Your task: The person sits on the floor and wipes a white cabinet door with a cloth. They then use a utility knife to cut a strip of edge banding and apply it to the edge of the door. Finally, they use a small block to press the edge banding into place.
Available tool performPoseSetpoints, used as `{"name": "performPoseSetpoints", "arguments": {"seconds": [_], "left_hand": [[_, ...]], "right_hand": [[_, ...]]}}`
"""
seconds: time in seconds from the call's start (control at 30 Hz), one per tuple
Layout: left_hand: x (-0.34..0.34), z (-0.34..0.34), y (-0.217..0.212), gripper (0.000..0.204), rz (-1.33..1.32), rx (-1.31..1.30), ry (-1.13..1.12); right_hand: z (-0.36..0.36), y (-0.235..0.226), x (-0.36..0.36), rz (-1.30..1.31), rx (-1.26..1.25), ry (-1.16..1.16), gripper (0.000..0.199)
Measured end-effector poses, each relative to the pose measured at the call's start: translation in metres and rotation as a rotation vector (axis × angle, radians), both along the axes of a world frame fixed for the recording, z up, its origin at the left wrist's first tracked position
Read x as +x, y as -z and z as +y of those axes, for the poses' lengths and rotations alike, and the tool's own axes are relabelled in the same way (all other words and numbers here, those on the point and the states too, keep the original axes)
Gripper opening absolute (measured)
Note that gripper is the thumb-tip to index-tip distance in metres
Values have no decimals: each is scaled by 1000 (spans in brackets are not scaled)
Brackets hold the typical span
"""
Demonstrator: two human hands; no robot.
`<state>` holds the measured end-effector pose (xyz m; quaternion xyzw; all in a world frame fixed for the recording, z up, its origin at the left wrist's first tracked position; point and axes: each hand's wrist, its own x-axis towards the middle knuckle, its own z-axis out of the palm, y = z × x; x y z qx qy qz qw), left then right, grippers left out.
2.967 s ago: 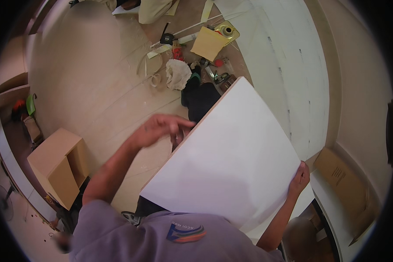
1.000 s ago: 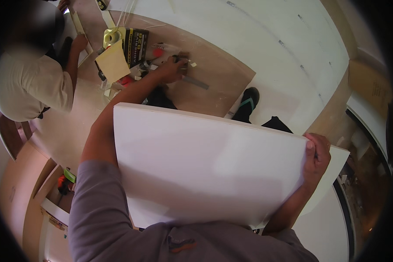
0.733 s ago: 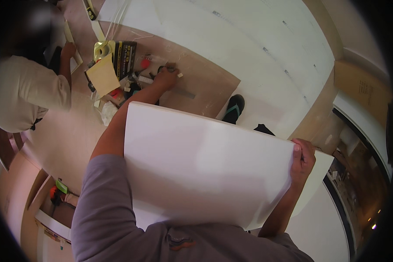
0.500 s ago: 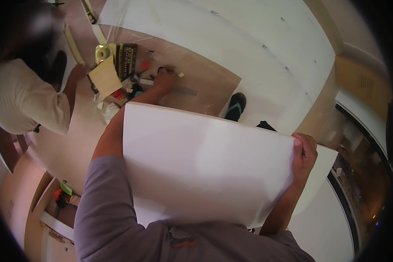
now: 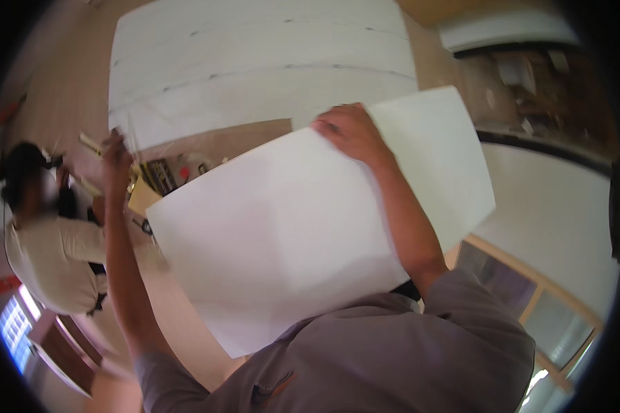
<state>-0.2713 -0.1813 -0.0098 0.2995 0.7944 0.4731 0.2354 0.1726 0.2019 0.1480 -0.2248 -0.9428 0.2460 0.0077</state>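
A large white board (image 5: 269, 220) leans in front of my body and tilts down to the left. My right hand (image 5: 351, 131) is hooked over its top edge, fingers wrapped across. Behind it on the right a second pale panel (image 5: 441, 151) shows. My left hand (image 5: 117, 165) is raised off the board's left side, its fingers drawn together near a small dark tip. What they hold is too blurred to make out. Beyond the board's left corner lie a yellow paper pad (image 5: 143, 196) and a dark box (image 5: 161, 176), partly hidden.
A co-worker (image 5: 55, 255) in a light shirt and dark cap is close by on the left. A big white sheet (image 5: 255, 62) with rows of dark marks lies ahead. Pale strips (image 5: 89, 144) lie near my left hand. A wood-framed glass panel (image 5: 530, 296) stands at the right.
My left hand has lifted from the small items on the floor and moved left. The view has turned, and the white board now slants. My right hand still grips its top edge.
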Motion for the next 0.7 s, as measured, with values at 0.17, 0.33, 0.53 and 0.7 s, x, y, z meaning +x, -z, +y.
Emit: {"name": "performPoseSetpoints", "arguments": {"seconds": [0.17, 0.33, 0.53, 0.7], "left_hand": [[63, 12, -167, 49, -604, 555, -253], [199, 19, -231, 58, -735, 769, -186], [291, 24, -191, 72, -602, 710, -191], [323, 16, -169, 78, -569, 802, -270]], "right_hand": [[-9, 2, 1, -111, -68, 47, 35], [-30, -12, -1, -130, -35, -24, 32], [-58, 12, -19, 219, 87, 80, 31], [-21, 28, 16, 249, 198, 178, 45]]}}
